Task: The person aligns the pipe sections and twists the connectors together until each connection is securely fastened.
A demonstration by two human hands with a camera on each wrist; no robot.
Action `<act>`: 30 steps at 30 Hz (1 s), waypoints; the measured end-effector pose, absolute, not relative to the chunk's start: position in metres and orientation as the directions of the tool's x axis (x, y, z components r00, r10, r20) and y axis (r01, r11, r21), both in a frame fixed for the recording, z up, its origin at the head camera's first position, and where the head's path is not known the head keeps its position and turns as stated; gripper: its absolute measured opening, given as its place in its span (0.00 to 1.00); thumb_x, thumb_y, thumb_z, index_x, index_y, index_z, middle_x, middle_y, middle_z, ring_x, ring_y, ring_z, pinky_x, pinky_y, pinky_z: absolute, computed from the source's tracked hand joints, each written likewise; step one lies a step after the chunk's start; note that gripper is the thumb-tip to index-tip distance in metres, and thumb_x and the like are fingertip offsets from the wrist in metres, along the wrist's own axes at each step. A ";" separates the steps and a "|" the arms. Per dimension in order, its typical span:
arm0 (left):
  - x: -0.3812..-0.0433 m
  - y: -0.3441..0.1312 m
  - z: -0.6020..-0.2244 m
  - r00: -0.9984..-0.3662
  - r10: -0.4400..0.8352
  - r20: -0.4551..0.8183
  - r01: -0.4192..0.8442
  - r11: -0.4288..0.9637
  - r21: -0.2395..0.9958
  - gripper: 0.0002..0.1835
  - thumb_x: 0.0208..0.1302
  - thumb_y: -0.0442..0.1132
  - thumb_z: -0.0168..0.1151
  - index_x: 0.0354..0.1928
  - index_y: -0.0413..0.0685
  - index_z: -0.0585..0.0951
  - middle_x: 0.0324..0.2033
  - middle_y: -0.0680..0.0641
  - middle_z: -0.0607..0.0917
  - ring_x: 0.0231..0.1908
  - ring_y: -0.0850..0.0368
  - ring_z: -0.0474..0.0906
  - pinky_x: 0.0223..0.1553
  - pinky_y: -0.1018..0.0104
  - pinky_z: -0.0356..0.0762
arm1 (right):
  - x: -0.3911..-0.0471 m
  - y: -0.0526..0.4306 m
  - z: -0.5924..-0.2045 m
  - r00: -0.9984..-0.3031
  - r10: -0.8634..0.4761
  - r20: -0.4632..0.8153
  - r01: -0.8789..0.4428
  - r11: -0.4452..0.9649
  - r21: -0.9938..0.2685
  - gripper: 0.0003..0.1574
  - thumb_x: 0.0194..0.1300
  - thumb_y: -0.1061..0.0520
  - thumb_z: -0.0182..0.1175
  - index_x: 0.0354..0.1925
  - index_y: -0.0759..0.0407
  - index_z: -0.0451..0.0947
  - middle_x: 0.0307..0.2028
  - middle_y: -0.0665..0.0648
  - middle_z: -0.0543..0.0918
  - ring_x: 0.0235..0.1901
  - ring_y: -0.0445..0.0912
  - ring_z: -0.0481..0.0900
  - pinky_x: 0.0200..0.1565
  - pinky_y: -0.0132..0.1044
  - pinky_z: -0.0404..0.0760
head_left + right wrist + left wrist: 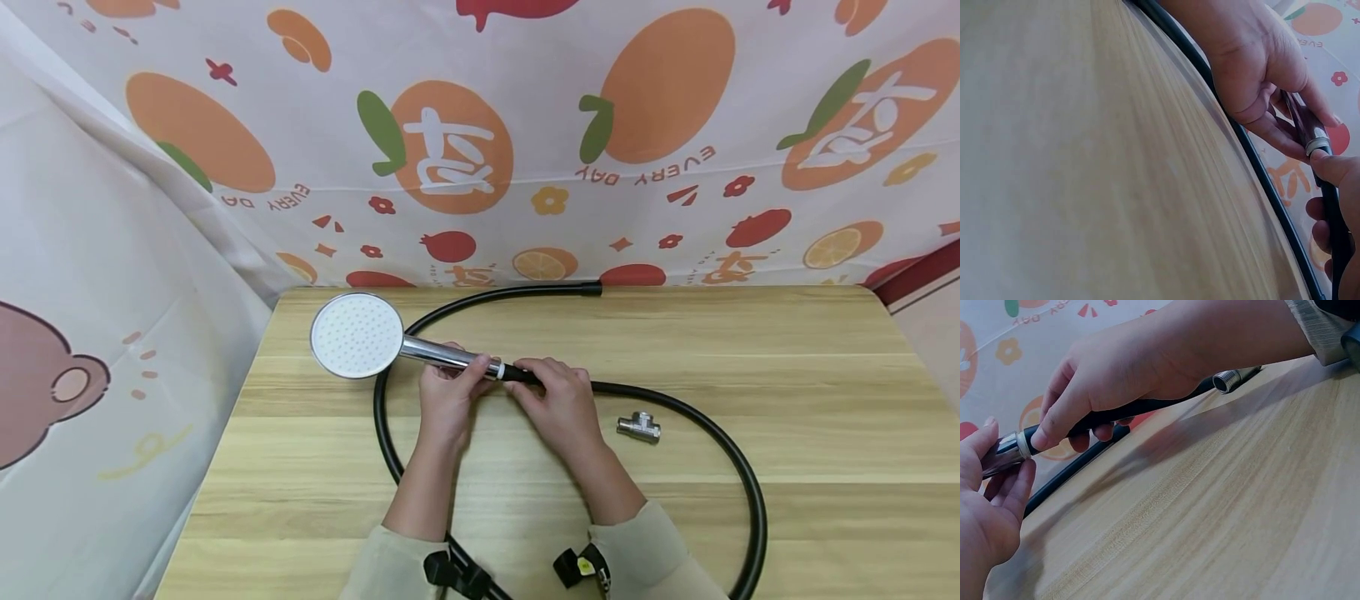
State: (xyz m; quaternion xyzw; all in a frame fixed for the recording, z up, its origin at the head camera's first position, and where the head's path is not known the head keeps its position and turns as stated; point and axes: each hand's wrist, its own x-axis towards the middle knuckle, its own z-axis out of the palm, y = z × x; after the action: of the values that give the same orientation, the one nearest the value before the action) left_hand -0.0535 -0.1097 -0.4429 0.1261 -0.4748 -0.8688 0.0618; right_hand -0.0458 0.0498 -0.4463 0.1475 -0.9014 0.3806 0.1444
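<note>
1. Above the wooden table (825, 433), the left hand (447, 404) pinches the chrome handle (435, 353) of the shower head (357, 336) between thumb and fingers, apparently to steady it.
2. The right hand (561, 408) curls its fingers round the black hose (705, 419) where it meets the handle, probably keeping both aligned.
3. The metal tee fitting (640, 427) lies apart, beyond the right hand.
</note>
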 end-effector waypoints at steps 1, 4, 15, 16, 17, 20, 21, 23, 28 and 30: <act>-0.053 -0.110 -0.443 -0.960 -0.228 -0.161 -0.012 -0.542 0.840 0.16 0.56 0.25 0.70 0.34 0.46 0.71 0.28 0.48 0.85 0.35 0.51 0.88 0.41 0.57 0.87 | -0.046 0.050 -0.446 -0.915 -0.156 0.372 -0.375 0.667 -0.644 0.19 0.61 0.44 0.69 0.48 0.49 0.83 0.40 0.49 0.88 0.39 0.44 0.84 0.41 0.39 0.67; -0.053 -0.110 -0.442 -0.961 -0.226 -0.160 -0.012 -0.543 0.840 0.15 0.56 0.26 0.70 0.35 0.46 0.71 0.28 0.48 0.85 0.35 0.51 0.88 0.41 0.57 0.87 | -0.046 0.050 -0.446 -0.915 -0.157 0.372 -0.376 0.671 -0.640 0.19 0.61 0.44 0.69 0.48 0.49 0.84 0.39 0.49 0.88 0.38 0.44 0.84 0.41 0.39 0.67; -0.052 -0.109 -0.442 -0.961 -0.222 -0.163 -0.011 -0.559 0.829 0.18 0.53 0.28 0.73 0.36 0.45 0.72 0.29 0.46 0.85 0.35 0.51 0.88 0.40 0.58 0.87 | -0.045 0.050 -0.446 -0.910 -0.162 0.382 -0.388 0.659 -0.644 0.19 0.60 0.45 0.70 0.48 0.51 0.85 0.34 0.51 0.87 0.28 0.44 0.79 0.38 0.39 0.67; -0.052 -0.109 -0.442 -0.962 -0.221 -0.162 -0.012 -0.557 0.830 0.18 0.53 0.28 0.73 0.36 0.46 0.72 0.29 0.47 0.85 0.35 0.51 0.88 0.40 0.59 0.87 | -0.045 0.050 -0.446 -0.911 -0.163 0.380 -0.387 0.660 -0.644 0.19 0.61 0.45 0.70 0.48 0.51 0.85 0.34 0.51 0.87 0.28 0.44 0.79 0.38 0.39 0.67; -0.052 -0.110 -0.442 -0.962 -0.221 -0.161 -0.011 -0.558 0.830 0.18 0.53 0.29 0.73 0.37 0.46 0.71 0.29 0.47 0.85 0.35 0.51 0.88 0.40 0.59 0.87 | -0.045 0.050 -0.446 -0.911 -0.163 0.378 -0.385 0.661 -0.644 0.19 0.61 0.45 0.69 0.48 0.51 0.85 0.34 0.51 0.87 0.28 0.44 0.79 0.38 0.39 0.67; -0.052 -0.110 -0.442 -0.963 -0.220 -0.159 -0.010 -0.558 0.830 0.18 0.53 0.29 0.74 0.37 0.46 0.71 0.30 0.47 0.85 0.35 0.51 0.88 0.40 0.58 0.87 | -0.045 0.050 -0.445 -0.914 -0.164 0.370 -0.380 0.663 -0.645 0.19 0.61 0.45 0.69 0.48 0.51 0.85 0.33 0.51 0.87 0.27 0.45 0.79 0.39 0.40 0.68; -0.052 -0.110 -0.442 -0.963 -0.220 -0.159 -0.009 -0.560 0.829 0.18 0.53 0.29 0.74 0.36 0.46 0.71 0.30 0.47 0.85 0.35 0.51 0.88 0.40 0.58 0.87 | -0.045 0.050 -0.445 -0.915 -0.164 0.368 -0.379 0.664 -0.645 0.19 0.61 0.44 0.69 0.48 0.51 0.85 0.33 0.51 0.87 0.28 0.44 0.79 0.39 0.40 0.68; -0.053 -0.110 -0.442 -0.963 -0.219 -0.159 -0.010 -0.559 0.829 0.18 0.53 0.29 0.74 0.36 0.46 0.71 0.29 0.48 0.85 0.35 0.51 0.88 0.41 0.58 0.87 | -0.046 0.050 -0.444 -0.916 -0.164 0.365 -0.376 0.666 -0.645 0.19 0.61 0.44 0.69 0.48 0.51 0.85 0.33 0.50 0.87 0.28 0.44 0.79 0.39 0.40 0.68; -0.053 -0.110 -0.442 -0.963 -0.218 -0.156 -0.008 -0.558 0.830 0.17 0.54 0.29 0.74 0.35 0.46 0.71 0.29 0.47 0.85 0.35 0.51 0.88 0.41 0.58 0.87 | -0.046 0.050 -0.444 -0.917 -0.165 0.364 -0.375 0.669 -0.641 0.19 0.61 0.44 0.69 0.48 0.51 0.85 0.34 0.50 0.87 0.28 0.43 0.78 0.38 0.39 0.68; -0.053 -0.110 -0.441 -0.964 -0.218 -0.154 -0.007 -0.556 0.831 0.17 0.54 0.29 0.73 0.35 0.45 0.71 0.29 0.47 0.85 0.35 0.51 0.88 0.41 0.57 0.87 | -0.046 0.050 -0.444 -0.915 -0.167 0.368 -0.379 0.669 -0.639 0.20 0.62 0.44 0.69 0.48 0.51 0.85 0.34 0.50 0.87 0.28 0.42 0.78 0.38 0.39 0.68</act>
State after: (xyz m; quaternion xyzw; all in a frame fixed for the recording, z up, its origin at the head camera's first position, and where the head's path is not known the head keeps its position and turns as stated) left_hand -0.0525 -0.1100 -0.4414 0.1204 -0.4672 -0.8739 0.0603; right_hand -0.0458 0.0497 -0.4442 0.1513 -0.9027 0.3776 0.1404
